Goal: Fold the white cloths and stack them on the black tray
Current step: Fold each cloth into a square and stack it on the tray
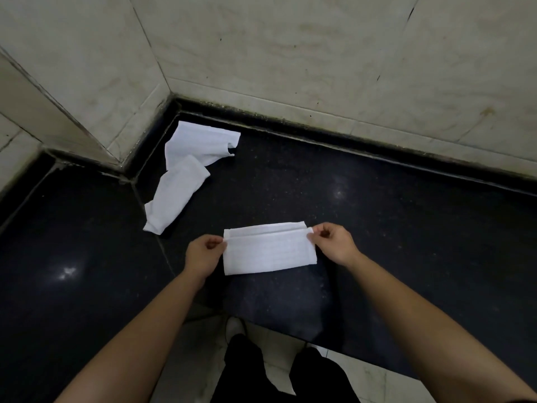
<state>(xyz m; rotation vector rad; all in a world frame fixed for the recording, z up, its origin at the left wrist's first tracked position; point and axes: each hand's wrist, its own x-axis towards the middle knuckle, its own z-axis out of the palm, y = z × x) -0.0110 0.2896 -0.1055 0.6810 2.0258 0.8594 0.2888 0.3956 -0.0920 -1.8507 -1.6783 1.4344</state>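
Cloth [267, 249]: folded, flat on black counter [377, 205]
Left hand [203, 253]: pinching its left edge
Right hand [334, 242]: pinching its right edge
Others: two loose cloths [186, 170] near corner

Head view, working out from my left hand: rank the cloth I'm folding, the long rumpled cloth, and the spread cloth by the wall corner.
1. The folded cloth: pinched at its left end by the left hand, directly in front.
2. The long rumpled cloth: farther back, to the left.
3. The spread cloth: farthest, in the wall corner, touching the rumpled one's far end.
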